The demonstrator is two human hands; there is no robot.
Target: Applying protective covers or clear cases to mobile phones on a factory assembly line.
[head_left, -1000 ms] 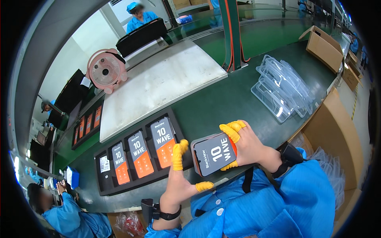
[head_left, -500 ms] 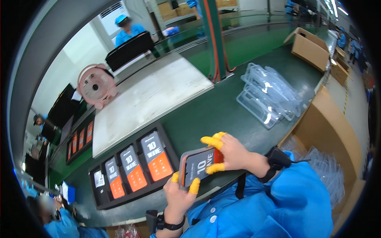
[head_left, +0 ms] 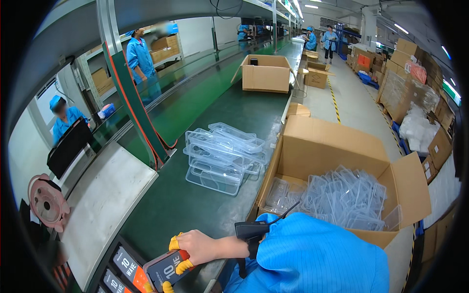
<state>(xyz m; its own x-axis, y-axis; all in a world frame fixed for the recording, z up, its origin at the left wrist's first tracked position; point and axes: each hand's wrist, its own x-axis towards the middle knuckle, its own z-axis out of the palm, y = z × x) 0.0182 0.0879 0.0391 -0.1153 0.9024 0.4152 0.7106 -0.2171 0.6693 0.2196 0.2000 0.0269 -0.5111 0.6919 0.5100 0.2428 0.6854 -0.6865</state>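
A smartphone (head_left: 163,269) with a grey and orange printed front lies tilted between my two hands, low in the head view. My right hand (head_left: 199,247), with yellow finger cots, is closed round its upper right end. Only the yellow-covered fingertips of my left hand (head_left: 167,287) show at the frame's bottom, touching the phone's lower edge; the rest is cut off. Just left of the phone, a black tray (head_left: 139,259) holds more phones with the same printed fronts, partly out of frame. Beyond my right hand lies a pile of clear plastic shells (head_left: 215,168) on the green bench.
An open carton (head_left: 327,141) of clear shells (head_left: 344,198) stands right of the bench. Farther along the bench is another open carton (head_left: 266,78). A white board (head_left: 105,188), a pink fan (head_left: 48,205) and a green post (head_left: 132,105) are left. Co-workers stand or sit farther off.
The view has swung to the right, bringing the carton of shells fully in and pushing the tray and my left hand toward the bottom edge. Both hands stay on the smartphone.
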